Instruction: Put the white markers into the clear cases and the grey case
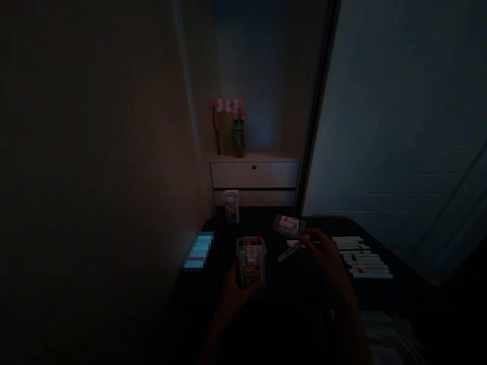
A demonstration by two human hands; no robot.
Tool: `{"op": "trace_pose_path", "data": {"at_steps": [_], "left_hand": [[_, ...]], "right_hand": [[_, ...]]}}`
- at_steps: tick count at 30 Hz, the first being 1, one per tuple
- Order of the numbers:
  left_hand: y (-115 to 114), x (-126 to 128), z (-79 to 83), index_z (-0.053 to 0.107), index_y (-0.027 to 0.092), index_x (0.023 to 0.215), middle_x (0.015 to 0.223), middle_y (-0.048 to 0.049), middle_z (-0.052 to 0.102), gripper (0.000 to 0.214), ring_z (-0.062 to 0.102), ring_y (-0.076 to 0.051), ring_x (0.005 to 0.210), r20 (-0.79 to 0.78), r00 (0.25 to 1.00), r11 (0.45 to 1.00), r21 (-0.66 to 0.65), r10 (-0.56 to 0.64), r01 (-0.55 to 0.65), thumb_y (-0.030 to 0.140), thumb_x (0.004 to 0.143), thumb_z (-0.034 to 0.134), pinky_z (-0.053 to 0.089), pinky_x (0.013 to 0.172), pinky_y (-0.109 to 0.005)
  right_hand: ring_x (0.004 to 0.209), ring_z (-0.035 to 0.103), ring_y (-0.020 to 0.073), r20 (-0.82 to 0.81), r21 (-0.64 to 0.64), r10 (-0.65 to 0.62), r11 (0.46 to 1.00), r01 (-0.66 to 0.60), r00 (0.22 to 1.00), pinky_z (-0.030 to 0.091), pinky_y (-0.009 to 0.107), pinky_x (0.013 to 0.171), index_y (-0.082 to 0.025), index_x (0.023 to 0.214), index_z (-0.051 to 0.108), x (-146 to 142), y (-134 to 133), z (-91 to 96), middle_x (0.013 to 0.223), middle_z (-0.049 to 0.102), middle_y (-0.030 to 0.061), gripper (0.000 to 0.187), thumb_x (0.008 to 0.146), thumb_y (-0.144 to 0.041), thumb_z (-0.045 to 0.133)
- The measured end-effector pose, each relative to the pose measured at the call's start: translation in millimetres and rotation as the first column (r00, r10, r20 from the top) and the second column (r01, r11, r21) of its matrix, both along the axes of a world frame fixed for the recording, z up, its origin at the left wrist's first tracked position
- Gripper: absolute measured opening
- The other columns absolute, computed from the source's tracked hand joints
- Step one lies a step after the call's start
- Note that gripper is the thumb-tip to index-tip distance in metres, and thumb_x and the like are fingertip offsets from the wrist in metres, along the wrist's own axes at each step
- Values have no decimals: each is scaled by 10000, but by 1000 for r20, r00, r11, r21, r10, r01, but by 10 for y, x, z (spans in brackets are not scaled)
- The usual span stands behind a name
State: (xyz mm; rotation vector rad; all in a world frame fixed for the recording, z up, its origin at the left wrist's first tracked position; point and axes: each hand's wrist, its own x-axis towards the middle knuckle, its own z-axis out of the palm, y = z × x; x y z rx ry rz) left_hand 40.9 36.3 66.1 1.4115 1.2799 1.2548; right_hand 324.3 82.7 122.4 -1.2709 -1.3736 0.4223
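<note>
My left hand [234, 291] is wrapped round the lower part of a clear plastic case [251, 259] with a label on its front. Several markers [249, 244] with coloured ends stand upright in it. To the right, my right hand [319, 247] pinches one white marker [289, 251], which slants down toward the case without touching it. Just beyond those fingers lies a clear lid [289, 225] with a label. Another white marker [294, 244] lies on the table, partly hidden behind the held one. The room is dim, so finger details are faint.
Several white markers [365, 257] lie in a row at the right of the dark table [281, 289]. A second clear case [232, 207] stands at the back. A pixelated bright patch [198, 251] is at left. Behind, a green-lidded bottle [239, 138] stands above drawers [254, 175].
</note>
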Motion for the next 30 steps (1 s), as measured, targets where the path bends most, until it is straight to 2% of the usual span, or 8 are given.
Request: {"op": "trace_pose_path", "data": {"at_steps": [3,8,13,17,23,26,30], "left_hand": [[-5,8,5,612,160,1336,1257,-155,764,767,733,-343,1151,19,1000,1000,-15,-1,2,354,652,900,592,988,-459],[-2,7,-16,605,166,1346,1275,-150,758,757,723,-335,1176,17,1000,1000,-4,-13,13,360,672,890,582,1007,-451],[1,11,-4,623,172,1305,1202,-134,788,715,753,-332,1102,30,999,999,-10,-33,33,353,667,889,603,965,-453],[1,3,-10,618,170,1331,1251,-146,767,747,732,-341,1147,6,1000,1000,2,-6,6,357,661,892,586,991,-459],[4,-11,-17,611,133,1347,1244,-175,761,795,725,-354,1152,5,1000,1000,-3,-11,11,388,650,897,581,984,-450],[-1,-4,0,591,130,1378,1245,-179,760,849,724,-358,1154,26,1000,1000,-19,7,-7,370,628,907,573,993,-457],[-15,3,21,603,154,1366,1236,-155,768,788,734,-344,1133,14,1000,1000,-3,-13,14,358,661,890,589,969,-448]], "right_hand": [[872,715,268,-96,108,-66,991,76,993,577,398,788,-198,1031,723,-66,-93,184,968,782,107,435,794,-563,720],[881,723,241,-270,252,-134,946,205,953,587,392,803,-199,1011,741,-196,-247,430,961,779,74,397,786,-522,791],[946,740,226,-514,329,-94,896,297,853,588,382,857,-200,1106,737,-390,-351,595,1024,781,73,384,812,-435,817],[988,748,232,-551,362,-24,894,265,834,585,403,909,-199,1103,734,-586,-415,681,1051,789,79,354,827,-405,816],[923,751,221,-482,349,36,924,154,875,610,369,822,-208,1066,741,-836,-489,740,1026,794,74,308,830,-394,809],[967,750,233,-464,338,78,936,95,883,612,384,850,-214,1062,737,-903,-492,743,1046,794,79,303,831,-398,806],[977,750,238,-419,330,90,942,59,903,610,398,874,-220,1059,740,-923,-472,722,1063,788,82,289,851,-415,786]]}}
